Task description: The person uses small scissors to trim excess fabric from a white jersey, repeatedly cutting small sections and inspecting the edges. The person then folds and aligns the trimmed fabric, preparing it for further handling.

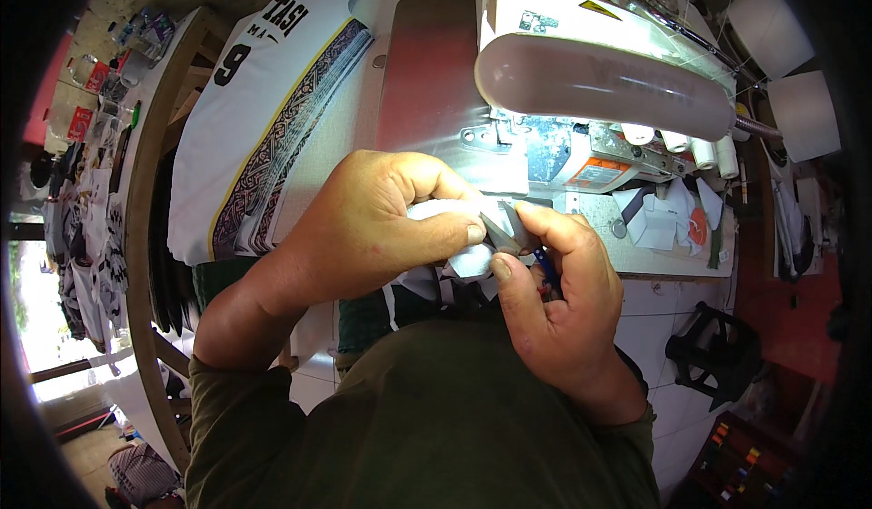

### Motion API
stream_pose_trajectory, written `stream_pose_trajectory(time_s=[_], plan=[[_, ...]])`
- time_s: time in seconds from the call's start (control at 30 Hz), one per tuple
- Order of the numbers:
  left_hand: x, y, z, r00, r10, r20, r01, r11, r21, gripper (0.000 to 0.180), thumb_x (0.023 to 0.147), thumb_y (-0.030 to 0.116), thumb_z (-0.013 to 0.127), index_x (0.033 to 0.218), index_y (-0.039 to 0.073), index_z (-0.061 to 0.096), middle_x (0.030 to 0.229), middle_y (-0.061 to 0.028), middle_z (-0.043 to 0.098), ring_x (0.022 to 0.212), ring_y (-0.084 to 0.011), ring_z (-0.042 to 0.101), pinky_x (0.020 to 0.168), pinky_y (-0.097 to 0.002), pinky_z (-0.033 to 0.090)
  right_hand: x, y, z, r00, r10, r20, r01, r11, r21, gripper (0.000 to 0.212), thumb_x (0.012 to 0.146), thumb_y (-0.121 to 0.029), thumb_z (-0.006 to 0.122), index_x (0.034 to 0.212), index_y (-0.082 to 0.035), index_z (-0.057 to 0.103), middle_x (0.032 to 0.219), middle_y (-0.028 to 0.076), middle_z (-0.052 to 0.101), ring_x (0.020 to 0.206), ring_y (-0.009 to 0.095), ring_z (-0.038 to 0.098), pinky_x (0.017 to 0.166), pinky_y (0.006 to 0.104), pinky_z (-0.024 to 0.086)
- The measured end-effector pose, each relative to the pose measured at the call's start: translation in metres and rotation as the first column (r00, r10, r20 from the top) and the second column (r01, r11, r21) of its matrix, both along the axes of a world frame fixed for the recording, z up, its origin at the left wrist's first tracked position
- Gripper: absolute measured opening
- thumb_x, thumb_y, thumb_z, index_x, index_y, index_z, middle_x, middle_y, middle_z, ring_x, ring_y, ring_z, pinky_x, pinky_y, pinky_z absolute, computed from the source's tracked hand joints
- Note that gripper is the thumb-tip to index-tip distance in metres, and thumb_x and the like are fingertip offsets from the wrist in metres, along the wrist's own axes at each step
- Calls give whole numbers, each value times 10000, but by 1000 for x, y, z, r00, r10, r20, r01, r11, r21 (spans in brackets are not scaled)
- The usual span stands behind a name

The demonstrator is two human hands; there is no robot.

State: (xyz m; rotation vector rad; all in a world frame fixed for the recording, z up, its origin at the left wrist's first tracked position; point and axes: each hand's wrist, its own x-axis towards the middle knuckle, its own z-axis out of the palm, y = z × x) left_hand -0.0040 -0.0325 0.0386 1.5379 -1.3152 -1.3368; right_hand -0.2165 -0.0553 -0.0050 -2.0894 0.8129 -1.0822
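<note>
My left hand is closed, pinching a small piece of white fabric between thumb and index finger in front of the sewing machine. In my right hand is a pair of thread snips with pointed metal blades and a part of blue colour at the grip. Its blades lie against the fabric, close to my left thumb tip. Whether they are cutting into the cloth cannot be made out. Left of my hands, a white jersey with a patterned side band is spread over the table.
A long rounded lamp hangs over the machine. White thread spools and large cones stand at the right. Fabric scraps lie on the table's right end. A black plastic object is on the tiled floor.
</note>
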Motion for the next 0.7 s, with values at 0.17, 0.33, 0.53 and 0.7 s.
stream_pose_trajectory(time_s=[0.17,0.33,0.53,0.7], plan=[[0,-1,5,1000,-18,-1,18,1000,-10,196,885,143,724,973,-29,752,805,-42,726,736,-62,644,650,-251,530,1,1,1,1000,-5,6,5,1000,24,365,867,-7,729,1196,44,578,1004,206,666,808,320,670,702,385,562],[-1,-1,5,1000,-10,17,10,1000,0,185,889,141,724,961,-28,747,805,-43,725,738,-59,642,646,-251,527,2,-2,-1,1000,2,18,-2,1000,1,360,869,-11,731,1191,44,580,1012,206,667,812,320,672,703,381,565],[0,-1,4,999,-16,33,17,1000,-16,178,889,146,731,930,-27,740,789,-42,718,724,-59,634,638,-252,522,2,0,-2,1000,-9,14,9,1000,15,354,872,-12,731,1189,42,584,1017,204,667,808,317,671,703,376,565],[1,-1,5,999,-20,37,20,1000,8,173,886,145,740,912,-27,740,772,-41,709,715,-61,627,635,-258,517,9,-3,-15,981,-16,193,20,1000,-17,363,876,-16,734,1202,48,586,1004,198,660,785,289,664,700,364,560]])
